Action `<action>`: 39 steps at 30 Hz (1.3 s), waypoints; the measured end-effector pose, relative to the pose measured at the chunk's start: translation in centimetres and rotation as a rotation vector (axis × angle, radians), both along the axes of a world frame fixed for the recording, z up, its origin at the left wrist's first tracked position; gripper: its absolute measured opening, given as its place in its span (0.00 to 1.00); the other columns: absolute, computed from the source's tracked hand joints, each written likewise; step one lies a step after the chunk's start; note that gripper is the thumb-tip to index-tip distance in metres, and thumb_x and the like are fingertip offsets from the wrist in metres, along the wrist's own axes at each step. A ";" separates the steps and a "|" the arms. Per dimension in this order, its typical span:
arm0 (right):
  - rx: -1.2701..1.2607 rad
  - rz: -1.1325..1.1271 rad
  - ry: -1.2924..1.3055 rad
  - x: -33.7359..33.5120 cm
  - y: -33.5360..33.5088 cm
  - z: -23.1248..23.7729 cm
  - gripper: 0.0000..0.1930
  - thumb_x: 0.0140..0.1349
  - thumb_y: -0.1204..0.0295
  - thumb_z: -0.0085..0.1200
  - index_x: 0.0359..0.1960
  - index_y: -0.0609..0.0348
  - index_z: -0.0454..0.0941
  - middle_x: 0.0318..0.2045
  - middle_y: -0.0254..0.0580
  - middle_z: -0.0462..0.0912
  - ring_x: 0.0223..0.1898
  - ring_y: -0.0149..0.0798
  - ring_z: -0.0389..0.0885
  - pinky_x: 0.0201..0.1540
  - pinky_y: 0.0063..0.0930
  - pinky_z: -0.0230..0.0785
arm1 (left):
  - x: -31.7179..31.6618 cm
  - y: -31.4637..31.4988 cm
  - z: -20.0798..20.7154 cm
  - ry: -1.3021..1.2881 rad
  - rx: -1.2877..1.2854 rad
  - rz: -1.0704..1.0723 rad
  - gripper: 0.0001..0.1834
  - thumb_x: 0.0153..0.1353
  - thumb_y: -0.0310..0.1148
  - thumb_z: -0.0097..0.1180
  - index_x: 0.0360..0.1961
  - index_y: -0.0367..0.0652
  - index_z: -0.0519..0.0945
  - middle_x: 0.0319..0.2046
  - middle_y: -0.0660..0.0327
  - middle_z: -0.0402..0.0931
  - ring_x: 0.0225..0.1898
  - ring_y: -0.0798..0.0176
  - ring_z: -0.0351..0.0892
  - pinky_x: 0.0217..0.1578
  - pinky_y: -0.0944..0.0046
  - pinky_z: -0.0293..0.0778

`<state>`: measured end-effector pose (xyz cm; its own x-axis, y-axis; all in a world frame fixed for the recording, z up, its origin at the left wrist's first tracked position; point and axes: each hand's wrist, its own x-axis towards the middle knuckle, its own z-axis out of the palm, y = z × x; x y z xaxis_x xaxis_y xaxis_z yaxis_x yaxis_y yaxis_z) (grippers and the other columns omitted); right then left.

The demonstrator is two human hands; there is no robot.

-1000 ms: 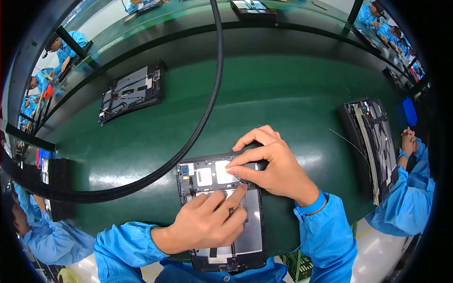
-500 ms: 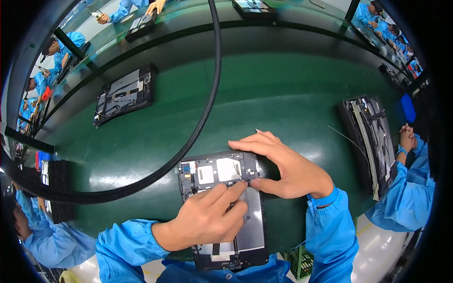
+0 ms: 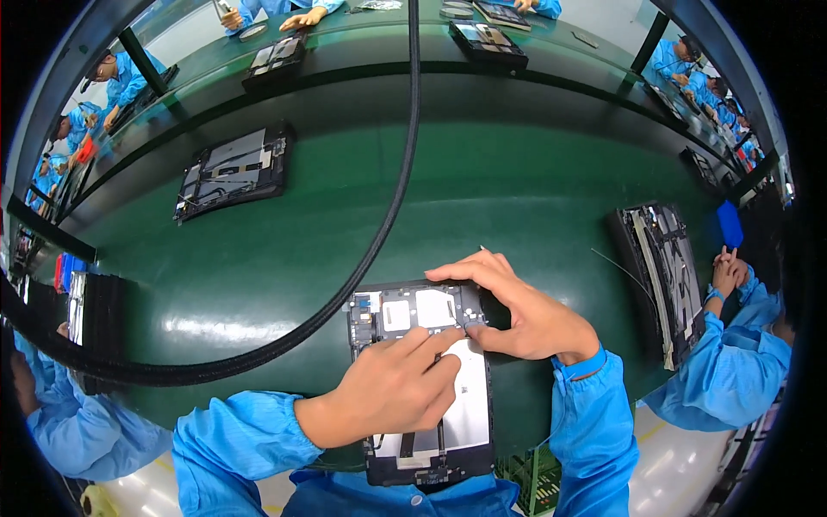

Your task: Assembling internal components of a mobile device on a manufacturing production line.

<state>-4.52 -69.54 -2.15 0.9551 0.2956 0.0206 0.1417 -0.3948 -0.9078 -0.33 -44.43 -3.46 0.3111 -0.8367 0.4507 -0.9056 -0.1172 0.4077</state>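
Observation:
An opened tablet [image 3: 469, 388], its inner boards and pale metal panel exposed, lies upright in front of me at the table's near edge. Over its middle, my left hand [image 3: 392, 379] is closed, index fingertip pressed down beside a small dark part; whatever the fingers may pinch is hidden. My right hand [image 3: 538, 314] spans the tablet's upper right corner, thumb on the inner face and index finger at the top edge. A small pale tip [image 3: 482, 249] pokes out beyond its fingers, too small to name.
A thick black cable [image 3: 379, 233] arcs across the view left of the tablet. More opened tablets lie at the far left [image 3: 233, 172] and in a stack at the right [image 3: 659, 276]. A dark stack [image 3: 96, 323] stands at left. A person's clasped hands [image 3: 729, 272] are at right.
The view has shifted slightly, so the scene sits a little differently. Both hands stay at the same places on the tablet, the left fingertips moving slightly.

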 end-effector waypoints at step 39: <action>-0.472 0.006 -0.534 -1.9 5.4 -1.3 0.14 0.46 0.77 0.77 0.33 0.54 0.85 0.45 0.34 0.85 0.59 0.49 0.81 0.74 0.66 0.69 | 2.0 5.9 -4.9 -0.443 -0.366 -0.526 0.08 0.56 0.32 0.65 0.28 0.38 0.85 0.39 0.49 0.89 0.37 0.59 0.85 0.34 0.65 0.77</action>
<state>-6.43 -64.11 -3.42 0.8485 0.3935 0.3539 0.5229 -0.7266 -0.4457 1.67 -38.51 -8.32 -0.3589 -0.5982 0.7165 -0.8923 0.4451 -0.0754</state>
